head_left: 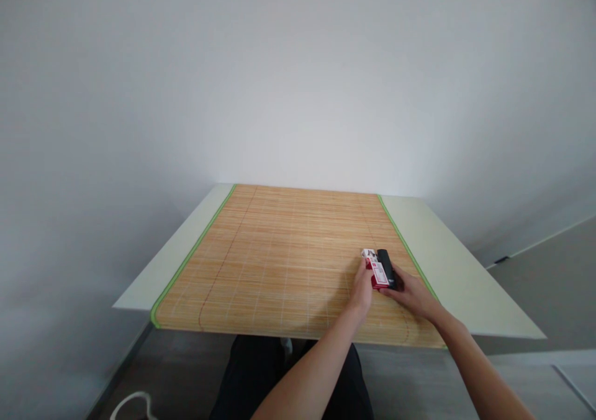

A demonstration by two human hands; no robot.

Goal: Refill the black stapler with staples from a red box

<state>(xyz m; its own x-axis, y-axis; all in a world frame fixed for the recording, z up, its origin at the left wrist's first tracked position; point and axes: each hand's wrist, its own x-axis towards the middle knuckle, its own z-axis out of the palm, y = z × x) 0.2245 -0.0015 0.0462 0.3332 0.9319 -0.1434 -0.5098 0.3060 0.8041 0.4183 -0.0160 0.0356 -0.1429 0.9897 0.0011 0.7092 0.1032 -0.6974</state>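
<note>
Two small things lie side by side over the right part of the bamboo mat: a red-and-white printed box and a black oblong object, shaped like a stapler. My left hand is closed on the box from its left side, with the thumb along it. From the right, my right hand grips the black object near its front end, and its fingertips reach under the box's near edge. Whether the two things rest on the mat or are slightly raised, I cannot tell.
Green edging borders the mat, which lies on a white table. A pale wall stands behind the table. My legs are below the front edge, and a white cable or loop is at the lower left.
</note>
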